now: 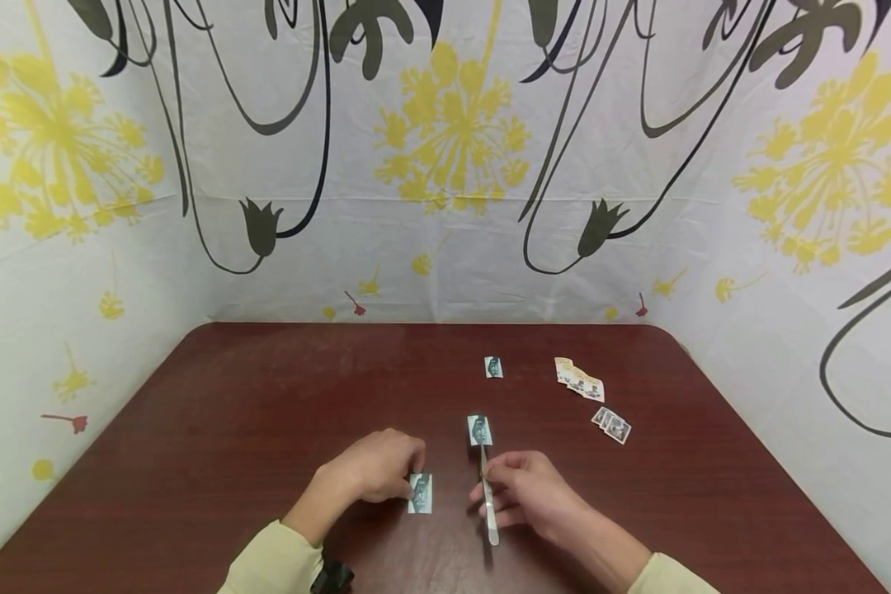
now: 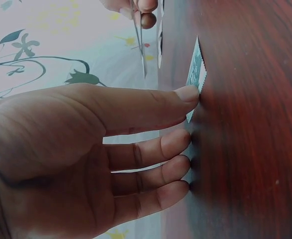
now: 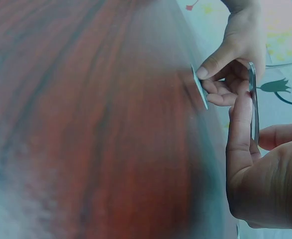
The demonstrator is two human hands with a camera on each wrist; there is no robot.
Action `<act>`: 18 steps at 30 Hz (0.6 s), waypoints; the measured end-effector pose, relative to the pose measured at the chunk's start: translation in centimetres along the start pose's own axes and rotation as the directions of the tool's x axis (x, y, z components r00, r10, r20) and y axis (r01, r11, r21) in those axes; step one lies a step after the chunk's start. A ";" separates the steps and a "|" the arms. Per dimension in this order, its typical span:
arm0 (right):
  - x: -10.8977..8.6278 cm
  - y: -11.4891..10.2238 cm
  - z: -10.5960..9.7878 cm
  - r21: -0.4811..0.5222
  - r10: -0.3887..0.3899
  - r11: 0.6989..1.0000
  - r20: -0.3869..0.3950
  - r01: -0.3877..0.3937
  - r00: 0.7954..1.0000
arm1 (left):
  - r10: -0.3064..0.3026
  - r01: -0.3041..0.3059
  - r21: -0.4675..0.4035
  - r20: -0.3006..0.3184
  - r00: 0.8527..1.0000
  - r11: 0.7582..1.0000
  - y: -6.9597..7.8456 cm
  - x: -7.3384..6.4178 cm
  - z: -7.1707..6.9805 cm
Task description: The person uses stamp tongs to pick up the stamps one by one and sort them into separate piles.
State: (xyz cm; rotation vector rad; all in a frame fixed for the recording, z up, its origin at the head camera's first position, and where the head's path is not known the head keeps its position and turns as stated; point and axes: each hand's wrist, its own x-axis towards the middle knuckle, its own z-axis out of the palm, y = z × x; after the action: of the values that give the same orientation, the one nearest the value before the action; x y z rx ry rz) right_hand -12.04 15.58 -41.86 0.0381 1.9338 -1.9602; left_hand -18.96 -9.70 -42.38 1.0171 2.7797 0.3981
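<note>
A greenish stamp with perforated edges lies on the table before my left hand. My left thumb touches it near one edge; the other fingers are fairly straight, with their tips against the table. Metal tweezers are pinched in my right hand, raised above the tabletop in the left wrist view. Just beyond the tweezers' far end, another greenish stamp lies on the table; in the head view they overlap, and whether they touch I cannot tell.
Farther back lies one more greenish stamp. To its right are a fanned group of yellowish stamps and a group of grey stamps. A patterned cloth hangs behind the reddish-brown table.
</note>
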 end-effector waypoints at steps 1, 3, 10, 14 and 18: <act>0.0 -0.1 0.0 -0.001 -0.001 1.000 -0.005 0.001 1.000 | 0.006 -0.006 0.003 -0.004 1.000 1.000 -0.7 0.4 0.6; 0.0 -0.4 -0.1 -0.002 -0.003 1.000 -0.014 0.003 1.000 | -0.010 0.010 -0.007 0.000 1.000 1.000 -1.2 0.8 1.2; 0.4 -1.0 -0.6 -0.019 -0.010 1.000 -0.050 0.009 0.999 | 0.036 -0.036 0.025 -0.024 0.999 0.999 -4.1 2.4 4.0; 0.7 -1.2 -1.1 -0.026 -0.014 1.000 -0.061 0.012 0.998 | 0.035 -0.034 0.018 -0.020 0.999 0.999 -3.2 1.8 3.1; 1.0 -1.4 -1.4 -0.032 -0.016 0.999 -0.076 0.014 0.997 | -0.003 0.003 -0.015 -0.004 1.000 1.000 0.0 -0.2 0.0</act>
State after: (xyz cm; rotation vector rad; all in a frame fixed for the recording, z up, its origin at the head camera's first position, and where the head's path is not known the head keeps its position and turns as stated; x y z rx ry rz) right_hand -13.75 16.60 -40.86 0.0918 2.0181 -1.9644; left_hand -18.81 -9.81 -42.35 1.0095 2.7778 0.4200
